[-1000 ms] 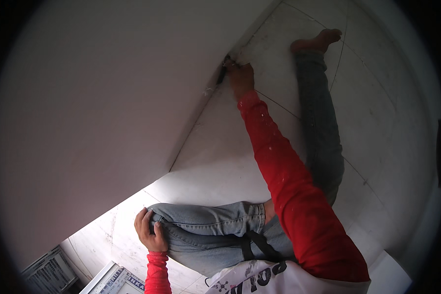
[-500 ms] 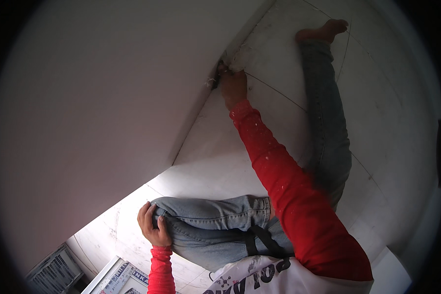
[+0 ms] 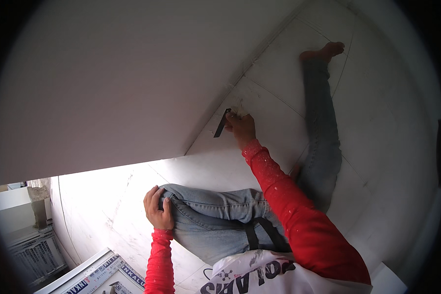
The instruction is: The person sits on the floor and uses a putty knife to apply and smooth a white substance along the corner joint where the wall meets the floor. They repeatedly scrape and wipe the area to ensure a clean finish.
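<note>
My right hand [image 3: 241, 128] is closed round a scraper with a dark, narrow flat blade [image 3: 221, 124]. Its grip is hidden by my fingers. The blade is close to the foot of the white wall [image 3: 108, 93], over the pale tiled floor [image 3: 274, 115]; whether it touches the floor I cannot tell. Some whitish scraps [image 3: 239, 110] show beside my fingers. My left hand [image 3: 159, 210] lies over my bent knee [image 3: 201, 203] in blue jeans, fingers draped on the denim and holding nothing.
My other leg [image 3: 321, 108] stretches away on the right, ending in a bare foot [image 3: 323, 51]. A white frame [image 3: 110, 274] with printed tape lies at lower left. Beyond it stand more taped frames [image 3: 39, 257]. The wall ends in a corner [image 3: 185, 155] near my knee.
My right hand has drawn back from the wall's foot toward me, and the scraper blade now shows clearly. My left hand stays on my knee. The view has shifted, showing more frames at left.
</note>
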Action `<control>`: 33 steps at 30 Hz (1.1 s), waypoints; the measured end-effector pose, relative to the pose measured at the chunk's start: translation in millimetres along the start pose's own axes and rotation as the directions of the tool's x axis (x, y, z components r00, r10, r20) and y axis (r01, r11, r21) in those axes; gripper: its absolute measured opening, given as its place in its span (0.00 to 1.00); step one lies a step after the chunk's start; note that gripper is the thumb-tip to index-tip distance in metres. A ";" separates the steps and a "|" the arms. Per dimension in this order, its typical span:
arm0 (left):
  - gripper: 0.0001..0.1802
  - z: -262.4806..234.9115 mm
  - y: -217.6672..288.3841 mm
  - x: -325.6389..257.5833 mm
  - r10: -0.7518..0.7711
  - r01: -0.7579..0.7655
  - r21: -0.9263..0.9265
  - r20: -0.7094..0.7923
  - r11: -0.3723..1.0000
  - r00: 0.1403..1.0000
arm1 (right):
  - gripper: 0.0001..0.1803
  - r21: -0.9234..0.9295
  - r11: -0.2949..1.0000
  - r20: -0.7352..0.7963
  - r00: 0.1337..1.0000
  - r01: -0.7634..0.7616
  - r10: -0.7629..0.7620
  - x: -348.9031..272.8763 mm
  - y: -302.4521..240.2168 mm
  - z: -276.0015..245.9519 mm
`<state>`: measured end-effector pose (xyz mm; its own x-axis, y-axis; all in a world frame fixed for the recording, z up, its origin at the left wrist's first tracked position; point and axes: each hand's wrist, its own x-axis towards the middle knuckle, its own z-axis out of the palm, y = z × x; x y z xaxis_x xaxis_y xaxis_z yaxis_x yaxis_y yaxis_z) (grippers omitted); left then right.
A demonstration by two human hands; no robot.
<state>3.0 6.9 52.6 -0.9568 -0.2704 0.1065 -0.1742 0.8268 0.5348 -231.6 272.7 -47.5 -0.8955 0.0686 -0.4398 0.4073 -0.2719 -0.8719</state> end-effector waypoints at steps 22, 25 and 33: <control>0.15 99.3 92.3 5.9 0.063 0.472 -0.832 0.509 0.293 0.858 | 0.08 -0.411 0.888 0.448 0.894 0.207 -0.001 -186.4 -48.1 -38.1; 0.14 100.7 81.5 -1.1 0.023 0.407 -0.821 0.453 0.401 0.891 | 0.08 -0.416 0.897 0.428 0.903 0.151 0.047 -187.1 -35.3 -33.4; 0.17 91.3 87.4 -7.0 -0.025 0.282 -0.802 0.317 0.526 0.948 | 0.12 -0.522 0.779 0.530 0.848 0.348 -0.025 -190.3 -30.9 -29.8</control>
<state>-26.7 126.1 22.0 -0.9766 -0.1203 -0.1780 -0.1748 -0.0367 0.9839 -68.5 296.6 56.8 -0.8643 -0.4434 -0.2374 0.0988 0.3131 -0.9446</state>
